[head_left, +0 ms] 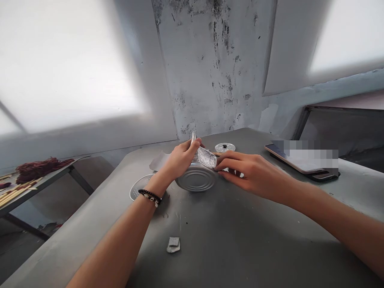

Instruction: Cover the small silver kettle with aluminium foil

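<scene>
A metal pot (196,179) lies tipped on the grey table, its ringed round base towards me. My left hand (183,158) is closed around its upper part, by a pale, narrow piece that sticks up and could be a spout. On the pot's upper right side is a crumpled silvery foil-like piece (207,157). At that piece's right edge, the fingers of my right hand (244,172) are bent and pinched together. The inside of the pot and part of my left fingers are hidden.
A round clear lid (225,147) with a black knob lies behind my right hand. A perforated metal disc (138,187) is beside my left wrist. A folded grey-white scrap (173,245) lies nearer me. Tablets (295,159) rest at right; dark red yarn (42,169) is on another table.
</scene>
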`<state>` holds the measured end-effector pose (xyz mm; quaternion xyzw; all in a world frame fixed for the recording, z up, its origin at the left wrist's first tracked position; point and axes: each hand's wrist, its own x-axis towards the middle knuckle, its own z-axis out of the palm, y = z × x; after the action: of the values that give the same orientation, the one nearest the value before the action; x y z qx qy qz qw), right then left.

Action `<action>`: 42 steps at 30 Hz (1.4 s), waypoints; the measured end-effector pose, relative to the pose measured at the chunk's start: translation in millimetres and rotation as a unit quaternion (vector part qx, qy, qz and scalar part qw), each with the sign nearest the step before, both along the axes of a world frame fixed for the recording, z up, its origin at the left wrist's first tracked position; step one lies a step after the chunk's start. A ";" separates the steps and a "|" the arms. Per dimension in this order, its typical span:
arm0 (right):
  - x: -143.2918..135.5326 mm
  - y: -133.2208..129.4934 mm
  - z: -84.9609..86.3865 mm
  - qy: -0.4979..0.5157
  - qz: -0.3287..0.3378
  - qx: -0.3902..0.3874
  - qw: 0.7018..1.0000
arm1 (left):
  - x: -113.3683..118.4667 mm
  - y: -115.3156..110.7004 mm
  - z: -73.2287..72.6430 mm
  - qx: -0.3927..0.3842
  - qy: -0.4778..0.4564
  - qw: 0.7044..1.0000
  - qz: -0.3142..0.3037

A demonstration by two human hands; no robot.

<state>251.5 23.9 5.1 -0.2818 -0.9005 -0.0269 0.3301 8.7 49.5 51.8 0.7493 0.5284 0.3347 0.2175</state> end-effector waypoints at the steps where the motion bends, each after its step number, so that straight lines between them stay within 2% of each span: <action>1: -0.1 -0.1 0.1 -0.001 0.000 0.001 1.000 | -0.3 0.0 -0.1 0.000 -0.001 1.000 -0.001; 42: -0.2 -1.9 1.7 -0.005 -0.001 -0.006 1.000 | -2.7 0.5 -2.6 0.003 -0.026 1.000 -0.012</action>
<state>251.2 22.0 6.9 -0.2849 -0.9017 -0.0233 0.3243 6.0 49.9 49.2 0.7473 0.5125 0.3529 0.2333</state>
